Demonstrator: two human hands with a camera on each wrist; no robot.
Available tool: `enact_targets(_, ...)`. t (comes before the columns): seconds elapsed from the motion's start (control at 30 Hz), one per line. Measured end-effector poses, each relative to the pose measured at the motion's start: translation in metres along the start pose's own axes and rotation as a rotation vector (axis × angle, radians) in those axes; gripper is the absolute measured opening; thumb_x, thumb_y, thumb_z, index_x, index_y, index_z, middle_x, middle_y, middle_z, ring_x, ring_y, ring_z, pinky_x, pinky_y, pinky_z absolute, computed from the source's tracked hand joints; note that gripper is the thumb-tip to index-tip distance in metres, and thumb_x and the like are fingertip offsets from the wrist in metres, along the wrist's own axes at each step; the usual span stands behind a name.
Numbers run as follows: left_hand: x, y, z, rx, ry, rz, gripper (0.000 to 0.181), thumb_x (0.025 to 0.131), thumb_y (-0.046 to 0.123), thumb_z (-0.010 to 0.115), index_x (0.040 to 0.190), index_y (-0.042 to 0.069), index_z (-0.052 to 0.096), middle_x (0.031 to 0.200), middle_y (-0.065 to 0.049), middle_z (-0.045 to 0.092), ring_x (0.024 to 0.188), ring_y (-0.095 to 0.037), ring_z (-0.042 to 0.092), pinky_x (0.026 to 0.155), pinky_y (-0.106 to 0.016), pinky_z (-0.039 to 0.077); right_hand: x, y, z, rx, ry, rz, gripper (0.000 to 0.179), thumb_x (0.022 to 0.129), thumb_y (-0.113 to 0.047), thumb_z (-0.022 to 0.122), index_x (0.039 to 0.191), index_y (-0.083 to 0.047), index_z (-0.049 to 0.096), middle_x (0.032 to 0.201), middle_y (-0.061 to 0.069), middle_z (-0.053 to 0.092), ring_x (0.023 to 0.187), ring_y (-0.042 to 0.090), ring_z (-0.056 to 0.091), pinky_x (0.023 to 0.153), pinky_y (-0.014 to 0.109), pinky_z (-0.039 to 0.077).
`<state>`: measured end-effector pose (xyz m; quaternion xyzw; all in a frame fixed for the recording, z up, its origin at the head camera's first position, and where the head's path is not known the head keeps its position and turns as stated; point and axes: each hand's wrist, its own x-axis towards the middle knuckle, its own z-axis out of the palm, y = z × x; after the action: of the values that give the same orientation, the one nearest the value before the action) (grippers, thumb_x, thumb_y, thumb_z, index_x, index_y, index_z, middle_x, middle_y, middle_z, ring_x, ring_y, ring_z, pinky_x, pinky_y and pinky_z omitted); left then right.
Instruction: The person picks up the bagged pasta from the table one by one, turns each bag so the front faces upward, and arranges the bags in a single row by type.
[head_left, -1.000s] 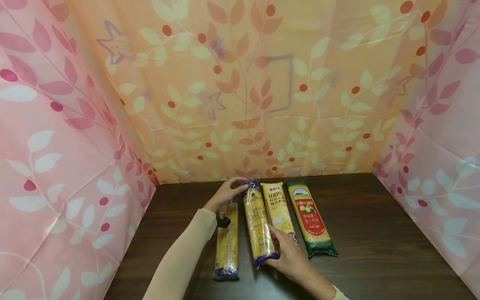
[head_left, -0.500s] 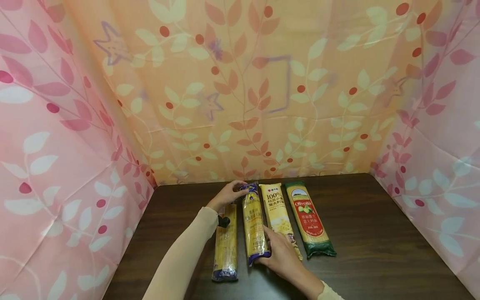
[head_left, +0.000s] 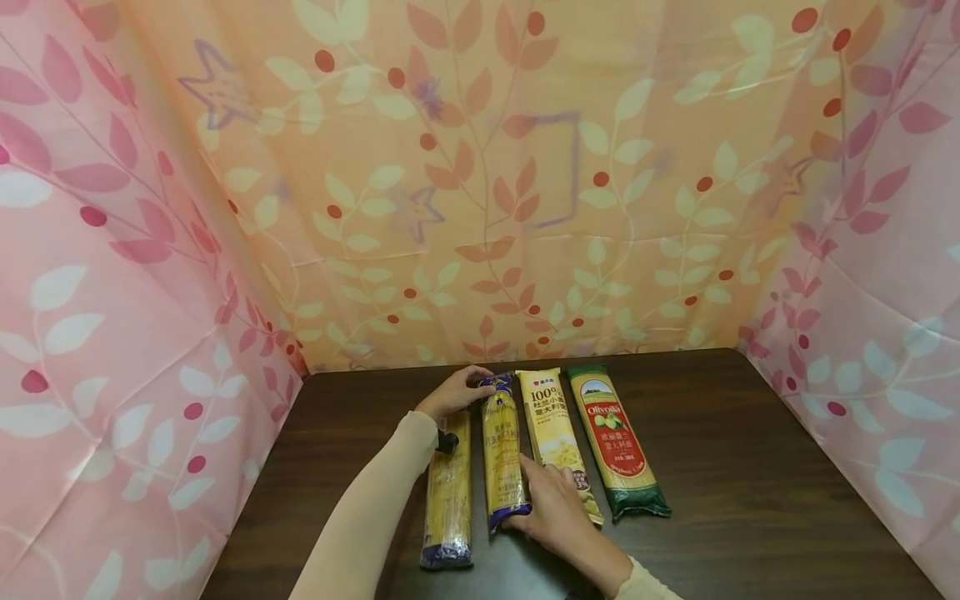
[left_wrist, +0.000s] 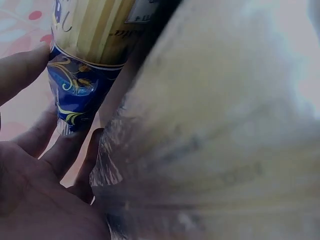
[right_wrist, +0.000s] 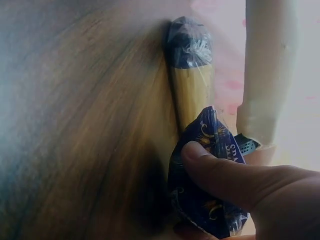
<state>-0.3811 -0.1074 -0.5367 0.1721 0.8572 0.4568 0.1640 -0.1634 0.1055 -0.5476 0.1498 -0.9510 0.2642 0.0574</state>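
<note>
In the head view, a clear spaghetti packet (head_left: 502, 442) with dark blue ends lies lengthwise between my hands. My left hand (head_left: 455, 393) holds its far end, thumb on one side and fingers on the other; the left wrist view shows that blue end (left_wrist: 75, 92) between them. My right hand (head_left: 558, 507) grips the near end, and in the right wrist view its thumb presses on the blue wrapper (right_wrist: 187, 197). To the left, under my left wrist, lies a similar spaghetti packet (head_left: 447, 500). A cream-yellow pasta packet (head_left: 551, 408) sits just right, partly hidden by my right hand.
A green-ended spaghetti packet (head_left: 618, 450) with a red label lies farthest right. All lie on a dark wooden table (head_left: 750, 467). Leaf-patterned cloth (head_left: 510, 208) hangs behind the table and along both sides.
The held spaghetti packet has come down and slightly left, now lying nearly parallel to the packet on its left. Both hands have kept their hold and moved with it.
</note>
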Motion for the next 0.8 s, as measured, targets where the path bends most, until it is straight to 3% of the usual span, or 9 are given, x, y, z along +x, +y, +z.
enact_targets(0.23, 0.0015, -0.0026, 0.0011, 0.022, 0.004, -0.013, 0.048, 0.107, 0.041, 0.069, 0.149, 0.019, 0.060, 0.161, -0.014, 0.051, 0.145, -0.037, 0.051, 0.108, -0.057, 0.051, 0.0015, 0.0005, 0.0034, 0.001, -0.006, 0.003, 0.109, 0.061, -0.042, 0.105, 0.149, 0.004, 0.059, 0.120, 0.010, 0.075, 0.094, 0.022, 0.058, 0.079, 0.036, 0.032)
enact_targets(0.37, 0.0028, -0.0039, 0.0022, 0.044, 0.004, -0.011, 0.048, 0.108, 0.039, 0.068, 0.149, 0.017, 0.060, 0.161, -0.015, 0.051, 0.145, -0.037, 0.051, 0.109, -0.057, 0.051, 0.0029, 0.0018, 0.0034, 0.000, -0.014, 0.005, 0.107, 0.063, -0.042, 0.105, 0.149, 0.003, 0.059, 0.124, 0.010, 0.074, 0.092, 0.019, 0.054, 0.078, 0.037, 0.030)
enact_targets(0.53, 0.0054, -0.0045, 0.0036, 0.070, 0.001, -0.018, 0.048, 0.109, 0.040, 0.067, 0.150, 0.017, 0.059, 0.160, -0.014, 0.052, 0.143, -0.036, 0.053, 0.110, -0.056, 0.050, 0.0050, 0.0044, 0.0052, -0.041, -0.018, -0.001, 0.106, 0.065, -0.048, 0.103, 0.149, 0.001, 0.060, 0.133, 0.012, 0.073, 0.095, 0.020, 0.054, 0.083, 0.039, 0.033)
enact_targets(0.8, 0.0076, -0.0058, 0.0054, 0.095, -0.004, -0.021, 0.046, 0.109, 0.037, 0.066, 0.150, 0.017, 0.059, 0.160, -0.015, 0.051, 0.145, -0.038, 0.051, 0.114, -0.058, 0.047, 0.0048, 0.0055, 0.0086, -0.068, -0.016, -0.003, 0.108, 0.065, -0.053, 0.102, 0.148, 0.001, 0.060, 0.129, 0.013, 0.073, 0.097, 0.021, 0.054, 0.086, 0.041, 0.037)
